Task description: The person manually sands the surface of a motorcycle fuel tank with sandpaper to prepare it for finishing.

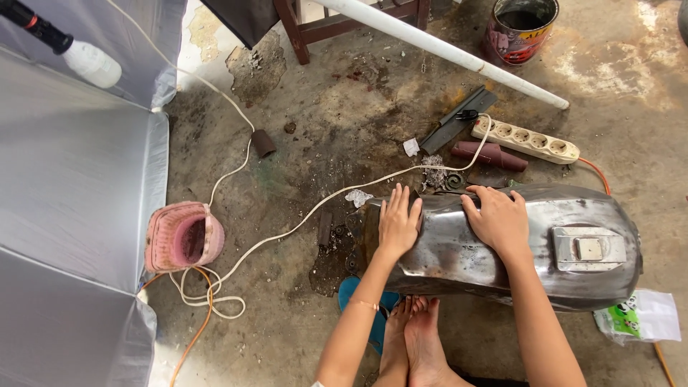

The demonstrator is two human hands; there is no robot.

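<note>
While it lies on the stained concrete floor (pixel 322 122), the bare-metal fuel tank (pixel 502 244) runs its long axis left to right — narrow end left, filler cap plate (pixel 589 249) right. The left hand (pixel 398 221) and right hand (pixel 497 217) rest flat on top, fingers spread, gripping nothing — bare feet (pixel 416 340) just below.

- Tank (pixel 502 244): bare grey metal, dark rusty patches
- Basket (pixel 184 236): pink
- Power strip (pixel 525 140): cream
- Cord (pixel 287 229): white
- Cable (pixel 197 330): orange
- Pipe (pixel 444 49): white
- Can (pixel 519 29): red, rusty
- Floor (pixel 322 115): grey-brown, stained
</note>
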